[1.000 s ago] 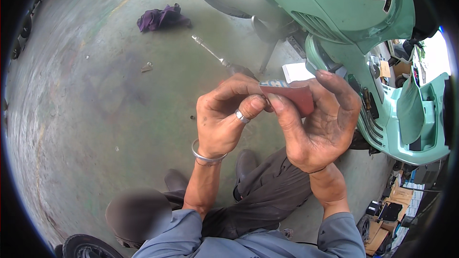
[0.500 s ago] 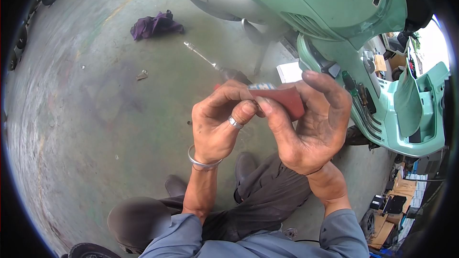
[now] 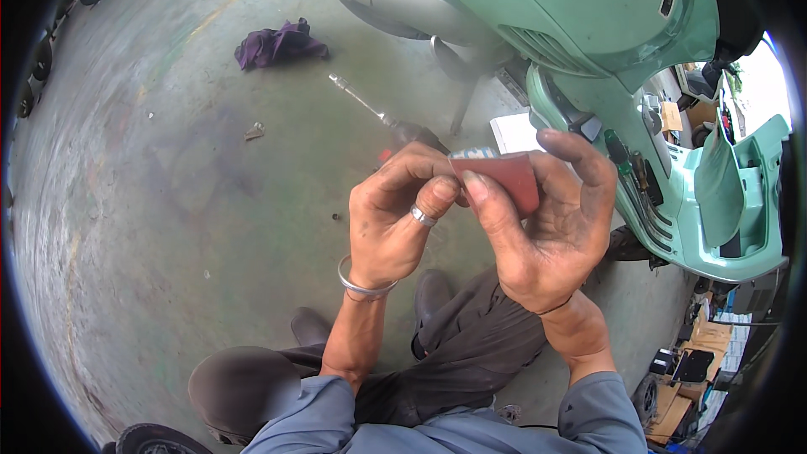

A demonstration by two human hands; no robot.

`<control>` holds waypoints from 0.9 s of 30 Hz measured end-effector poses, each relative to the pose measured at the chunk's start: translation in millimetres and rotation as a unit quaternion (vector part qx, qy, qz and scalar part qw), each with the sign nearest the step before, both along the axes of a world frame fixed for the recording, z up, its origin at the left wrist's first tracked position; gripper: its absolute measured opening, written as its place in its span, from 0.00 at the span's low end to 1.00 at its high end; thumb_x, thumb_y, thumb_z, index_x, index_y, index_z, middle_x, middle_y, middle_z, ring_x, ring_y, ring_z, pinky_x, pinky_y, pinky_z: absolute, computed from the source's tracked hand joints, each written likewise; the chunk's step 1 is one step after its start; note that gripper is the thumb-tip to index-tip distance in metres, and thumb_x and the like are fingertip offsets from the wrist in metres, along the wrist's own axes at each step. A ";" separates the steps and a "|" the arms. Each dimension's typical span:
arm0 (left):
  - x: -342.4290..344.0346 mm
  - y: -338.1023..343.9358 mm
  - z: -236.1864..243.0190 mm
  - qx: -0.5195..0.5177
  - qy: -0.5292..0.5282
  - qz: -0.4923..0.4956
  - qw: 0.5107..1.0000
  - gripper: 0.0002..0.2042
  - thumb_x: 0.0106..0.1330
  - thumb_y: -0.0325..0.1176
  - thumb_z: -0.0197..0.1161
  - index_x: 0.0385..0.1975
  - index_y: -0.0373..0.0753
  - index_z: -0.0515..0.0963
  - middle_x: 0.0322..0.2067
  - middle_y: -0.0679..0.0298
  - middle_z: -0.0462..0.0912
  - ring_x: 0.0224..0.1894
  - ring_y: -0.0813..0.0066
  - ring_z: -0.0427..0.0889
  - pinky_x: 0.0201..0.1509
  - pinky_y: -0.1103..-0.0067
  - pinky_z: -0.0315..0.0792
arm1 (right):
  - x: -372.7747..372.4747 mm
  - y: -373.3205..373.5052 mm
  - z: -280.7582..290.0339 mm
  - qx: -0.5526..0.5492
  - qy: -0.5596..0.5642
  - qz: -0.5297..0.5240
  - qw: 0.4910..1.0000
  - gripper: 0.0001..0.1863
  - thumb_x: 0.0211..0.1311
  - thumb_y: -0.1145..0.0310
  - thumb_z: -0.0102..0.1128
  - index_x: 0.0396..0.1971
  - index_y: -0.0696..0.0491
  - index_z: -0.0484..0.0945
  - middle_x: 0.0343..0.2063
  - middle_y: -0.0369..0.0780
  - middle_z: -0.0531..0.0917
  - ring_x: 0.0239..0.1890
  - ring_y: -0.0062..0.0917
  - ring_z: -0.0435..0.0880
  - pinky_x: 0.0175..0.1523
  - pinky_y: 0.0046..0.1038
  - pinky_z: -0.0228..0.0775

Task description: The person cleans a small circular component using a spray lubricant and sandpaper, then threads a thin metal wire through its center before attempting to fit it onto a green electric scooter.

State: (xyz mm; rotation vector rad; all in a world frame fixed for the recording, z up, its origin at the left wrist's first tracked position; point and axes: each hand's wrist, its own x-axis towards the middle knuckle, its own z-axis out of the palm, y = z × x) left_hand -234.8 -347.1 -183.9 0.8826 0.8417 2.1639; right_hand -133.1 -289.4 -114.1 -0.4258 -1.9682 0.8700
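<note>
both hands pinch a folded red sandpaper piece (image 3: 500, 178): left hand (image 3: 395, 223) at its left edge, right hand (image 3: 542, 227) wrapped round it, w/ green scooter (image 3: 588, 25) behind.

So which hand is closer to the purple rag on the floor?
The left hand. The purple rag lies up and to the left of it on the concrete floor. The right hand is farther off, on the other side, holding a reddish folded piece.

Small folded reddish-brown sandpaper piece (image 3: 503, 178)
</note>
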 end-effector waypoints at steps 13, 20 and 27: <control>-4.1 -1.6 -1.6 0.006 -0.042 -0.009 0.999 0.09 0.65 0.31 0.62 0.33 0.29 0.78 0.30 0.61 0.79 0.33 0.75 0.77 0.38 0.78 0.73 | -10.0 -3.1 5.4 -0.080 0.001 0.002 0.997 0.28 0.53 0.85 0.63 0.52 0.64 0.60 0.41 0.49 0.78 0.39 0.28 0.84 0.40 0.22 0.78; -3.5 -4.4 -2.5 -0.005 -0.031 0.015 0.999 0.10 0.65 0.32 0.62 0.32 0.29 0.78 0.30 0.62 0.79 0.31 0.78 0.75 0.34 0.81 0.69 | -14.0 -7.1 4.2 -0.111 0.000 -0.004 0.994 0.28 0.53 0.85 0.63 0.52 0.65 0.59 0.43 0.50 0.77 0.39 0.30 0.84 0.39 0.23 0.78; -4.0 -4.9 -0.3 -0.003 -0.010 0.025 1.000 0.10 0.68 0.33 0.59 0.32 0.30 0.76 0.34 0.66 0.75 0.32 0.82 0.68 0.34 0.85 0.61 | -8.2 -2.8 8.3 -0.057 -0.007 0.036 0.998 0.27 0.52 0.87 0.62 0.51 0.65 0.61 0.42 0.48 0.78 0.37 0.29 0.85 0.38 0.22 0.78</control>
